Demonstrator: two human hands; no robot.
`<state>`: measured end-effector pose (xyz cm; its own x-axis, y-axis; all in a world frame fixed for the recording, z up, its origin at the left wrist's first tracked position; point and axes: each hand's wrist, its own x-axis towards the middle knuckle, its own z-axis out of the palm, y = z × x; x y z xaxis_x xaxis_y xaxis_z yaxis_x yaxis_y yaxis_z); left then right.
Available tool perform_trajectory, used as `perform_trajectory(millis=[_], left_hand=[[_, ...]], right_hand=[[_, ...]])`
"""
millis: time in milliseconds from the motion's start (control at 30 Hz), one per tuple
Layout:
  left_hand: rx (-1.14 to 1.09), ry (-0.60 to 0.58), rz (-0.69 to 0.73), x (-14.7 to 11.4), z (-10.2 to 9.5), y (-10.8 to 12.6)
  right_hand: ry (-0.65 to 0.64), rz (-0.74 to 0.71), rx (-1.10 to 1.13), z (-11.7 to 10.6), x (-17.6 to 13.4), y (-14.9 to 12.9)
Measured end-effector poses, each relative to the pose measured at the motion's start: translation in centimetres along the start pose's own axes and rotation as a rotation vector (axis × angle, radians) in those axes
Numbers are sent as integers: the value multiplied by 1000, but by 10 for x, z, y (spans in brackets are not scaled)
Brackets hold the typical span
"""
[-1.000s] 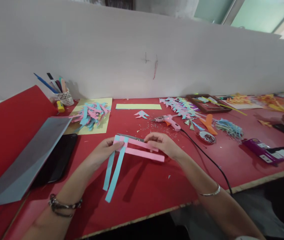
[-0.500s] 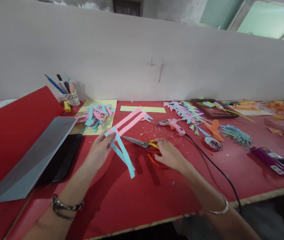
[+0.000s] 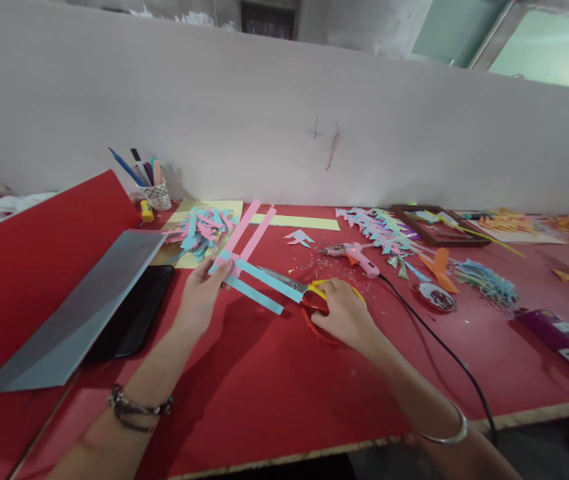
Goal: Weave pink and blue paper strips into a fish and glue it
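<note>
My left hand [image 3: 205,287] pinches a woven piece of paper strips where they cross. Two pink strips [image 3: 258,233] stick out toward the wall, and two blue strips [image 3: 264,283] stretch to the right. My right hand [image 3: 343,308] is closed round scissors [image 3: 315,291] with yellow and red handles. Their blades lie partly behind the upper blue strip, so I cannot tell how far apart they are. Beyond the scissors, a small pink and blue folded paper piece [image 3: 299,238] lies on the red table [image 3: 264,400].
A heap of pink and blue paper pieces [image 3: 201,230] lies at the back left, near a pen cup [image 3: 157,195]. A pink glue gun [image 3: 357,257] with a black cord, a paper garland [image 3: 379,227] and a purple power strip [image 3: 561,340] are on the right. A red folder [image 3: 54,260] stands left.
The woven strips have turned in my left hand: the blue ends swung from pointing down to pointing right, across the scissor blades. The view has shifted slightly left.
</note>
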<state>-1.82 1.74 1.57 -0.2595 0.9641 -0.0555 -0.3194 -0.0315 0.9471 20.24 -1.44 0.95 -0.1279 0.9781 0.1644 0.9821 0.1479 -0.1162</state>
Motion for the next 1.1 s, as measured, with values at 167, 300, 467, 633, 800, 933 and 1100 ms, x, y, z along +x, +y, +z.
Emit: perform_trajectory(millis=[167, 300, 467, 633, 800, 933, 1100], left_hand=[[-26, 37, 39, 0, 1, 6], [-5, 11, 29, -2, 3, 6], [43, -116, 49, -7, 4, 3], [70, -201, 92, -10, 6, 4], [109, -201, 92, -10, 7, 4], [97, -159, 41, -9, 6, 2], [19, -119, -27, -9, 6, 1]], right_hand=[[203, 61, 175, 4, 5, 13], [306, 70, 378, 2, 5, 12], [285, -187, 485, 0, -3, -1], [40, -198, 379, -1, -7, -7], [22, -118, 332, -4, -6, -4], [-1, -89, 293, -6, -4, -3], [37, -91, 315, -6, -4, -3]])
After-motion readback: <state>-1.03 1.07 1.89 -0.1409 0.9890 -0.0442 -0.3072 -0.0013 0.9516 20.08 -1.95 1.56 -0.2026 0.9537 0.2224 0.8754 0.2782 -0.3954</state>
